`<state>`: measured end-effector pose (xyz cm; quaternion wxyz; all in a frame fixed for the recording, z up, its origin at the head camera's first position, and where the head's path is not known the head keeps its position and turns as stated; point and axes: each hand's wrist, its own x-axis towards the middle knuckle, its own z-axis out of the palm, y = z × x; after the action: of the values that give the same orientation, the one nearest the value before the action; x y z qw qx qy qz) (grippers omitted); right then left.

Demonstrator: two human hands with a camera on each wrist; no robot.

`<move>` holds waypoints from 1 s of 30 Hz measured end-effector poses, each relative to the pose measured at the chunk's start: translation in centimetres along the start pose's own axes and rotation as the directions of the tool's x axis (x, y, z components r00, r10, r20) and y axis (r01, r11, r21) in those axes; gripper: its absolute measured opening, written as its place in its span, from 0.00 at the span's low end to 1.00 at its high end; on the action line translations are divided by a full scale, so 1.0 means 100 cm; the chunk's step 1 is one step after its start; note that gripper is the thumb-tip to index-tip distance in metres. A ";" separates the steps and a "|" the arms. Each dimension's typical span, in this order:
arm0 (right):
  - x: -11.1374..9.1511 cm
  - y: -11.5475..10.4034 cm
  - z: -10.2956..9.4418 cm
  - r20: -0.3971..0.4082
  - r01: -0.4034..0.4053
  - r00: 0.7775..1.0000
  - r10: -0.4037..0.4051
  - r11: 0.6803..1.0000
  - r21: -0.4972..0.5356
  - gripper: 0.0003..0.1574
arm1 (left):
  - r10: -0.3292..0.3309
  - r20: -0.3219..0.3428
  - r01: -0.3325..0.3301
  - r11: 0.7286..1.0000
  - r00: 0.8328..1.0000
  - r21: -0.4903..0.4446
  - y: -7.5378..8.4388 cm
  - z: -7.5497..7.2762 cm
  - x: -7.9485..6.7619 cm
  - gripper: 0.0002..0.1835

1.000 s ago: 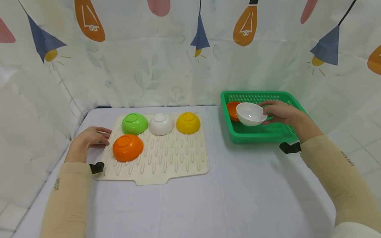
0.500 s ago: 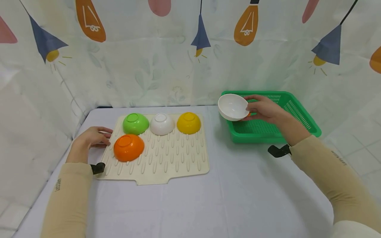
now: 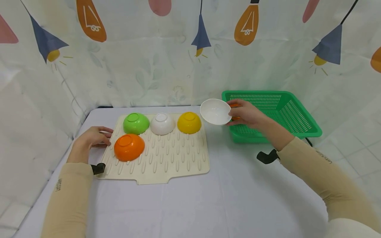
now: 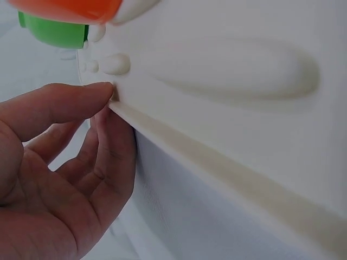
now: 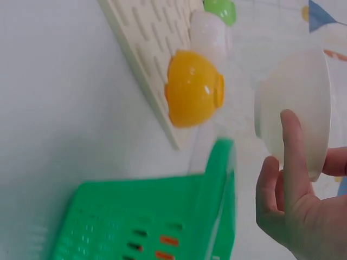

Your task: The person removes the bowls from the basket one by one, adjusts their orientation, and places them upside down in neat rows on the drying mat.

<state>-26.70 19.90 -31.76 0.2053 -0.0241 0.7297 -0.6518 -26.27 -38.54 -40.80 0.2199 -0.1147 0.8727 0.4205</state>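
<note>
My right hand grips a white bowl by its right rim, raised between the basket and the mat, its opening facing me. The right wrist view shows a finger along the outside of this bowl and the thumb at the rim. On a cream ridged drying mat, upside down, lie a green bowl, a second white bowl, a yellow bowl and an orange bowl. My left hand pinches the mat's left edge, thumb above and fingers curled beside and below.
A green perforated basket stands at the back right of the white-covered table. Something orange inside it is mostly behind my right hand. A printed curtain hangs behind the table.
My right hand has carried the white bowl leftward out of the basket, toward the mat's right back corner. The left hand stays at the mat's edge.
</note>
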 end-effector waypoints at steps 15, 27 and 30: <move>0.019 0.022 0.055 0.029 -0.019 0.999 0.019 1.000 0.010 0.33 | 0.029 -0.025 -0.029 1.000 0.999 0.003 -0.008 0.001 0.001 0.40; 0.022 0.037 0.070 0.041 -0.065 0.997 0.064 0.997 0.035 0.33 | 0.211 -0.246 -0.178 0.973 0.946 0.149 0.022 0.012 -0.018 0.31; 0.022 0.037 0.071 0.043 -0.072 0.997 0.070 0.997 0.038 0.33 | 0.273 -0.289 -0.235 0.959 0.918 0.158 0.041 0.019 -0.026 0.29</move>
<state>-25.51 13.07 -36.38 0.2441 -0.0075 0.7124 -0.6579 -25.06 -34.47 -37.76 0.0312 -0.0509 0.9274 0.3693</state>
